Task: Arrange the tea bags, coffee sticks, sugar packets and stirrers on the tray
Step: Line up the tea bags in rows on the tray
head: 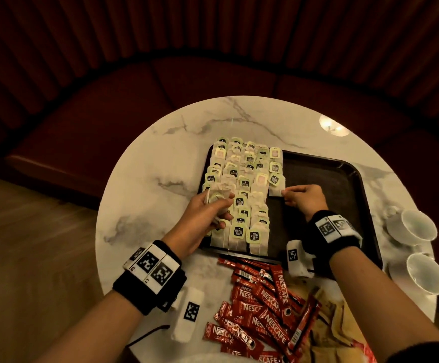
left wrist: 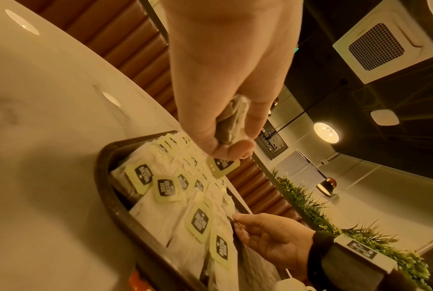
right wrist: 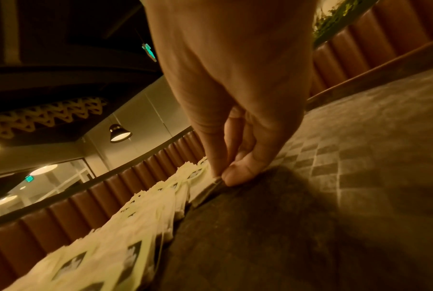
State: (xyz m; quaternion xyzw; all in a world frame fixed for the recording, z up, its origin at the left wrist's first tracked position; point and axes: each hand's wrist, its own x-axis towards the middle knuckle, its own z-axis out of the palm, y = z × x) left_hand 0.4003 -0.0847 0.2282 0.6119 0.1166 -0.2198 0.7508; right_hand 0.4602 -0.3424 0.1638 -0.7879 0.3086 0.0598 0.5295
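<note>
A dark tray point(head: 338, 174) lies on a round marble table point(head: 160, 142). Its left half is covered with rows of white tea bags point(head: 242, 184) with pale green tags. My left hand point(head: 210, 208) hovers over the tray's left edge and grips a small bunch of tea bags point(left wrist: 231, 122) with a tag hanging below. My right hand point(head: 302, 199) pinches the near corner of one tea bag point(head: 276, 191) lying at the end of a new column on the tray floor point(right wrist: 310, 196). Red coffee sticks point(head: 262, 302) lie in a loose heap on the table in front of the tray.
Two white cups point(head: 419, 229) on saucers stand at the table's right edge. Brown packets point(head: 325, 328) lie under and beside the coffee sticks. The tray's right half is bare. A dark red curved bench point(head: 187, 79) wraps round the far side of the table.
</note>
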